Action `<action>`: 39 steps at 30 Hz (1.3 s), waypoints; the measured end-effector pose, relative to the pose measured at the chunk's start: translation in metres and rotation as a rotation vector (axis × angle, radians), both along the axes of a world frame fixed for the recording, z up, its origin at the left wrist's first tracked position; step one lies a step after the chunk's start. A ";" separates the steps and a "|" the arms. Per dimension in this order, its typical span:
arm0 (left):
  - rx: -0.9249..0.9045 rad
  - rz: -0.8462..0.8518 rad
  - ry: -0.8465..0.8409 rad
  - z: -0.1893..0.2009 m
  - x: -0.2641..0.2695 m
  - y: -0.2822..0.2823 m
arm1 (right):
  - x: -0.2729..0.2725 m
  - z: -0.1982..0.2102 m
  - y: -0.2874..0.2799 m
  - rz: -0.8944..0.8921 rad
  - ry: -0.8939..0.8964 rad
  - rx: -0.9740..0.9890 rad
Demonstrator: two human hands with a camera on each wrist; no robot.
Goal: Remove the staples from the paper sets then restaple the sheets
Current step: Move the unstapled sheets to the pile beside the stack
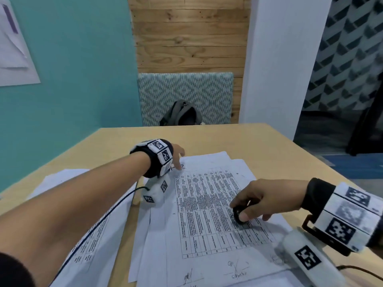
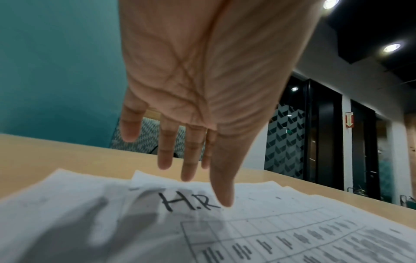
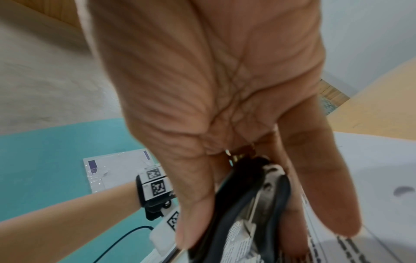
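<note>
A set of printed sheets [image 1: 207, 214] with a table and a handwritten "H.R" [image 2: 189, 201] lies fanned on the wooden table [image 1: 269, 146]. My left hand [image 1: 177, 160] reaches over its top left corner with straight, spread fingers. In the left wrist view the left hand [image 2: 203, 178] holds nothing, and its thumb tip [image 2: 224, 197] touches the paper [image 2: 292, 240] beside the writing. My right hand [image 1: 246, 212] grips a small black staple tool [image 1: 238, 215] on the sheet's right side. Close up, the right hand [image 3: 247, 222] curls round the black and metal tool [image 3: 258, 195]; stapler or remover, I cannot tell.
More printed sheets [image 1: 68, 183] lie at the table's left, crossed by a black wrist cable [image 1: 103, 214]. A grey backpack [image 1: 182, 114] sits on a patterned chair beyond the far edge. Bare wood shows at the far right of the table.
</note>
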State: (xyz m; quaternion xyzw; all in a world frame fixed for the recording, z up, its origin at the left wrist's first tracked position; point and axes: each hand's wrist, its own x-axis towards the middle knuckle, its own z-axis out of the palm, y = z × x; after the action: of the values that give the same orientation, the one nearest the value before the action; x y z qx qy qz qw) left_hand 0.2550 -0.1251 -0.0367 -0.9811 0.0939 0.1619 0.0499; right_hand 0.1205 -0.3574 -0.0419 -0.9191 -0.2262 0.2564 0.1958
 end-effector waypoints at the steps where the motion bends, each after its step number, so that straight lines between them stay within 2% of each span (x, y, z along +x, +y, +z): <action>1: -0.013 0.001 0.011 -0.001 0.004 0.000 | 0.000 -0.001 0.000 0.002 -0.002 0.001; 11: -0.024 0.042 0.089 -0.013 0.027 0.004 | 0.001 -0.005 -0.003 0.030 -0.025 -0.007; 20: -0.239 -0.033 -0.044 -0.011 0.037 0.007 | 0.005 -0.009 -0.003 0.015 0.001 0.047; 25: -0.355 -0.012 -0.128 0.010 0.035 0.015 | 0.008 -0.007 -0.006 -0.022 -0.020 0.121; 31: -0.412 -0.083 -0.443 0.078 0.006 0.017 | 0.016 0.027 -0.019 -0.165 -0.196 0.210; 34: -0.516 -0.120 -0.608 0.117 -0.011 0.023 | 0.020 0.051 -0.028 -0.246 -0.290 0.256; 39: -0.680 -0.159 -1.011 0.173 -0.033 0.032 | 0.026 0.080 -0.031 -0.354 -0.517 0.309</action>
State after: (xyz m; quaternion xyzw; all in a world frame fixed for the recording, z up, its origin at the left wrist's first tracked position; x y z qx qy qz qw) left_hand 0.2221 -0.0931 0.1359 -0.8874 0.1779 -0.3666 -0.2156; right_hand 0.1469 -0.3879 0.0379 -0.9381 -0.1415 -0.0601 0.3104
